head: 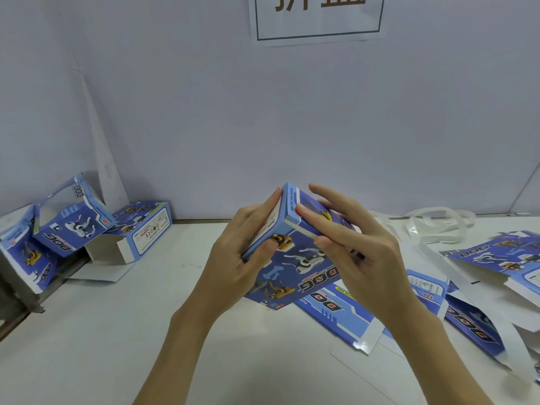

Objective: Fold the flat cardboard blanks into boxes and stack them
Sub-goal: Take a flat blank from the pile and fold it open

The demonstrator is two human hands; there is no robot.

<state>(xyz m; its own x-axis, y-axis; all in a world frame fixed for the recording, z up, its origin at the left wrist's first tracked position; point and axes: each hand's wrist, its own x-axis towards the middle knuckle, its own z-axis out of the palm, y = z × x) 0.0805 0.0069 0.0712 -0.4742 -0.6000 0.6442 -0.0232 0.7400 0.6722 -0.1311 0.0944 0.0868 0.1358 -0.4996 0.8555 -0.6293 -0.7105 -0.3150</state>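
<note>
Above the white bench, two hands hold a half-folded blue box.

Nearest, both forearms reach up from the lower edge over the white bench [117,331]. The left hand [233,258] grips the blue toy-dog box [292,258] from its left side, thumb curled onto the printed face and fingers along the narrow end panel. The right hand [356,247] rests straight fingers on the box's upper edge by a white flap, with the thumb tucked under; the box is tilted and lifted off the bench. Just beyond, to the right, flat blanks [467,287] lie overlapping on the bench, with a loose coil of white strapping [438,223] behind them. Far left, folded boxes [73,226] lean in a loose heap against the pale wall [263,127]. A paper sign [317,19] hangs above.
</note>
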